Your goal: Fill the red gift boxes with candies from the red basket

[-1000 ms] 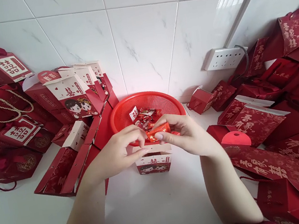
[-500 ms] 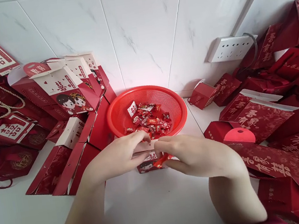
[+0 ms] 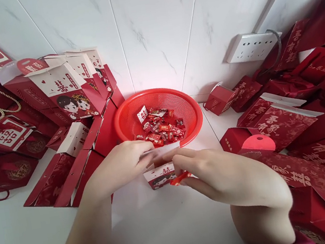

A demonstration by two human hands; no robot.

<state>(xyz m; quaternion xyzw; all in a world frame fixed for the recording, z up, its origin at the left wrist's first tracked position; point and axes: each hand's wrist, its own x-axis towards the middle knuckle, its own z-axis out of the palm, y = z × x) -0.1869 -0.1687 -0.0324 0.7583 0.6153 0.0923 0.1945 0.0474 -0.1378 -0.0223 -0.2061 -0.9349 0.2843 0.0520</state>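
A small red and white box (image 3: 159, 176), printed with cartoon figures, stands on the white surface just in front of the basket. Its top looks open, with a pale flap raised at the back. My left hand (image 3: 131, 157) pinches a flap at the box's left side. My right hand (image 3: 200, 169) is at the box's right side, its fingers closed around a red-wrapped candy (image 3: 179, 178). Right behind the box sits a red plastic basket (image 3: 190, 101) with wrapped candies (image 3: 163, 128) and a small white printed card (image 3: 142, 114) inside.
Printed boxes (image 3: 69, 91) and folded red cartons (image 3: 47, 182) stand at the left. More red boxes (image 3: 284, 122) crowd the right side. A white power strip (image 3: 253, 46) is fixed to the tiled wall (image 3: 151, 30).
The box's top shows wider open, with its back flap raised. My left hand has shifted slightly left onto a flap, and my right hand has moved slightly right with the candy.
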